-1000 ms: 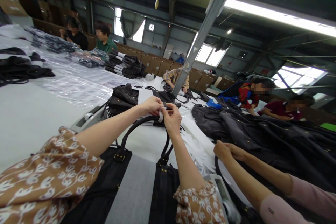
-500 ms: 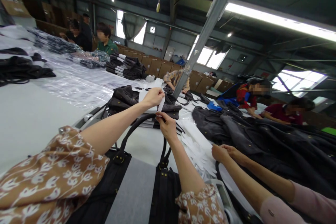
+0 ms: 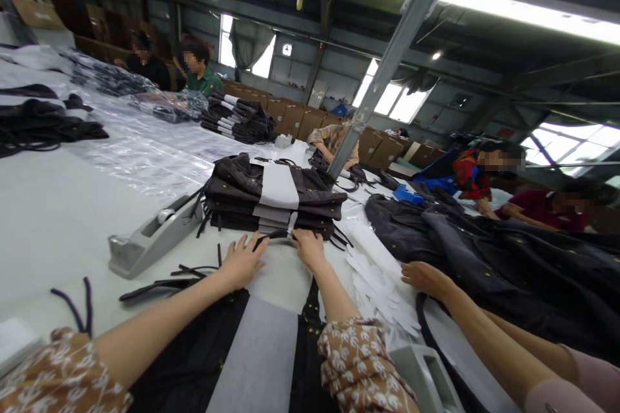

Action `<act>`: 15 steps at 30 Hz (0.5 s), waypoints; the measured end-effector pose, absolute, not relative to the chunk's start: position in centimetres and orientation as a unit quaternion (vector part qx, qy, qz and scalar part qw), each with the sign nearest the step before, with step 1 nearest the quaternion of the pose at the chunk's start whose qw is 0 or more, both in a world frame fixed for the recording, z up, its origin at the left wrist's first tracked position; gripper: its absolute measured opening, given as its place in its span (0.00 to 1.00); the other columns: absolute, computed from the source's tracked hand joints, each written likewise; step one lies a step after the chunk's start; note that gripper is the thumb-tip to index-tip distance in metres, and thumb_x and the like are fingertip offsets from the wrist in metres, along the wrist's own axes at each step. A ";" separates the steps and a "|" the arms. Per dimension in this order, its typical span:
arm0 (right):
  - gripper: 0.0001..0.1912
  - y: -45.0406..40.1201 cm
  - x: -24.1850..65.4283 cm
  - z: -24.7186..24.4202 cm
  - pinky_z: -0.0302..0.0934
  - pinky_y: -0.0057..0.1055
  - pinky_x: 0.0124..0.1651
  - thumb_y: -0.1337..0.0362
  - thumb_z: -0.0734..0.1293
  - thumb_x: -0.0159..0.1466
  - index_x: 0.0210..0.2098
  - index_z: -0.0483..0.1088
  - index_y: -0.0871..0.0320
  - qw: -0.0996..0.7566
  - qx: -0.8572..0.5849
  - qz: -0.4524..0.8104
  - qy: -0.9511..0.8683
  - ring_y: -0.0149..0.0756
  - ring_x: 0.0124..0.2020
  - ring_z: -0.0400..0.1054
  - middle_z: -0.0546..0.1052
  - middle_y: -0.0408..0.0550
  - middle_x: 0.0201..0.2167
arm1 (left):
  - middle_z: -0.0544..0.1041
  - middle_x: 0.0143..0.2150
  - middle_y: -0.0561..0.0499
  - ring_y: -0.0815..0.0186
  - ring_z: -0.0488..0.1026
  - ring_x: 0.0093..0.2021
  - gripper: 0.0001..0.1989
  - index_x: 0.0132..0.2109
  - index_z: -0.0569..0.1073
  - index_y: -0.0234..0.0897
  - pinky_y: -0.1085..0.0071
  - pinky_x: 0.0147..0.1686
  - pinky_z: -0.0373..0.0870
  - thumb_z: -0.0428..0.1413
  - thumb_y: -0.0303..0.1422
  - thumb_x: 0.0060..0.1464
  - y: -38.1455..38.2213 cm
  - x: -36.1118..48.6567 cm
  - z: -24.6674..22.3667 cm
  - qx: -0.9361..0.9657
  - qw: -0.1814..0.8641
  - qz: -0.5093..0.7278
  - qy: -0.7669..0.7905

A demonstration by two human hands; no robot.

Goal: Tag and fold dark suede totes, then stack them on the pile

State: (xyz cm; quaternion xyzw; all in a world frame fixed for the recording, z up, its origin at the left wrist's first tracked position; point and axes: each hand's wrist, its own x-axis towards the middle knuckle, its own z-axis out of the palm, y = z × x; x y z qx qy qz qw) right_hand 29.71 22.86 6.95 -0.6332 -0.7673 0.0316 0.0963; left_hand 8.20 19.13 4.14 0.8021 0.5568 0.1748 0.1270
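Observation:
In the head view a black bag [image 3: 194, 348] lies flat in front of me, wrapped by a pale grey band [image 3: 259, 355]. Its black handle [image 3: 277, 234] arches away from me. My left hand [image 3: 245, 261] is at the handle's left side with its fingers spread. On the right side, my right hand [image 3: 310, 250] has its fingers closed around the handle. A small white strip [image 3: 292, 221] stands up at its fingertips. Just beyond both hands sits a pile of folded black bags [image 3: 232, 190] with a white band around the top one.
Grey tape dispensers [image 3: 145, 239] stand to my left and near my right forearm. White paper pieces [image 3: 382, 290] lie right of my hand. A co-worker's hand [image 3: 426, 277] works close by on the right, beside heaped black bags [image 3: 460, 245]. A metal post [image 3: 382, 64] rises behind the pile.
Both hands have come down with the handle, which now lies lower. My left hand has let go of the white strip and spread its fingers. The pile behind shows more fully.

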 end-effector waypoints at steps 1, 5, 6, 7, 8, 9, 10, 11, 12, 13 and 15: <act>0.17 22.8 29.6 6.0 0.49 0.37 0.54 0.68 0.61 0.63 0.50 0.69 0.46 0.079 -0.637 0.029 -0.766 0.38 0.55 0.61 0.72 0.45 0.52 | 0.55 0.66 0.39 0.42 0.55 0.61 0.29 0.64 0.57 0.44 0.43 0.51 0.60 0.49 0.29 0.55 18.7 8.1 2.7 0.808 0.117 0.127 0.563; 0.17 23.9 29.2 3.1 0.52 0.35 0.49 0.66 0.59 0.66 0.52 0.68 0.48 0.037 -0.664 0.012 -0.747 0.40 0.51 0.63 0.73 0.51 0.48 | 0.60 0.63 0.36 0.44 0.60 0.55 0.34 0.64 0.57 0.38 0.47 0.43 0.66 0.42 0.18 0.49 20.1 8.0 0.2 0.790 0.142 0.099 0.589; 0.16 24.5 29.3 2.6 0.52 0.35 0.48 0.64 0.59 0.67 0.52 0.69 0.48 0.032 -0.672 0.008 -0.740 0.41 0.50 0.63 0.73 0.51 0.46 | 0.62 0.61 0.35 0.46 0.62 0.53 0.34 0.63 0.59 0.36 0.48 0.44 0.66 0.42 0.17 0.48 20.9 7.9 0.1 0.789 0.148 0.106 0.587; 0.16 25.1 29.3 2.2 0.53 0.35 0.47 0.62 0.58 0.67 0.52 0.69 0.48 0.027 -0.679 0.004 -0.734 0.41 0.49 0.63 0.73 0.52 0.46 | 0.66 0.58 0.35 0.48 0.64 0.52 0.33 0.61 0.61 0.33 0.50 0.45 0.66 0.42 0.16 0.47 21.6 7.8 0.1 0.790 0.154 0.112 0.583; 0.16 25.7 29.4 1.9 0.53 0.35 0.46 0.61 0.58 0.67 0.52 0.69 0.48 0.025 -0.685 0.000 -0.728 0.42 0.49 0.63 0.73 0.53 0.46 | 0.69 0.55 0.36 0.50 0.65 0.51 0.32 0.60 0.63 0.31 0.52 0.47 0.64 0.42 0.15 0.47 22.4 7.7 0.1 0.792 0.162 0.120 0.576; 0.16 26.2 29.5 1.6 0.53 0.35 0.46 0.60 0.58 0.67 0.53 0.69 0.47 0.023 -0.691 -0.003 -0.723 0.42 0.49 0.64 0.72 0.53 0.46 | 0.72 0.51 0.37 0.52 0.67 0.50 0.30 0.58 0.65 0.31 0.53 0.50 0.63 0.42 0.15 0.47 23.1 7.5 0.2 0.794 0.171 0.129 0.569; 0.17 26.6 29.5 1.3 0.53 0.34 0.45 0.60 0.57 0.68 0.53 0.68 0.47 0.023 -0.695 -0.006 -0.719 0.42 0.49 0.64 0.72 0.53 0.46 | 0.74 0.48 0.38 0.54 0.68 0.49 0.28 0.56 0.67 0.31 0.55 0.51 0.62 0.43 0.15 0.49 23.8 7.4 0.3 0.794 0.182 0.139 0.563; 0.17 26.9 29.5 1.2 0.54 0.34 0.45 0.60 0.57 0.68 0.54 0.68 0.47 0.022 -0.697 -0.007 -0.716 0.42 0.48 0.64 0.72 0.53 0.46 | 0.74 0.47 0.40 0.55 0.69 0.48 0.25 0.55 0.68 0.32 0.56 0.52 0.62 0.44 0.16 0.51 24.4 7.2 0.4 0.792 0.192 0.151 0.559; 0.17 27.0 29.5 1.1 0.54 0.34 0.45 0.60 0.56 0.68 0.54 0.68 0.47 0.021 -0.699 -0.008 -0.715 0.41 0.48 0.64 0.72 0.53 0.46 | 0.74 0.47 0.41 0.56 0.69 0.48 0.21 0.54 0.69 0.34 0.57 0.52 0.63 0.45 0.19 0.55 24.9 7.0 0.6 0.788 0.202 0.164 0.558; 0.17 27.0 29.4 1.2 0.54 0.34 0.45 0.60 0.56 0.68 0.53 0.68 0.46 0.020 -0.700 -0.009 -0.714 0.41 0.48 0.65 0.73 0.52 0.45 | 0.74 0.48 0.42 0.58 0.70 0.48 0.17 0.54 0.69 0.35 0.57 0.51 0.64 0.47 0.23 0.58 25.3 6.8 0.9 0.783 0.213 0.177 0.557; 0.16 26.6 29.1 1.6 0.55 0.34 0.45 0.59 0.57 0.68 0.51 0.69 0.48 0.018 -0.701 -0.012 -0.713 0.41 0.46 0.66 0.74 0.52 0.44 | 0.72 0.50 0.44 0.60 0.70 0.47 0.15 0.53 0.69 0.36 0.58 0.49 0.68 0.51 0.33 0.60 26.0 6.5 1.7 0.772 0.230 0.206 0.556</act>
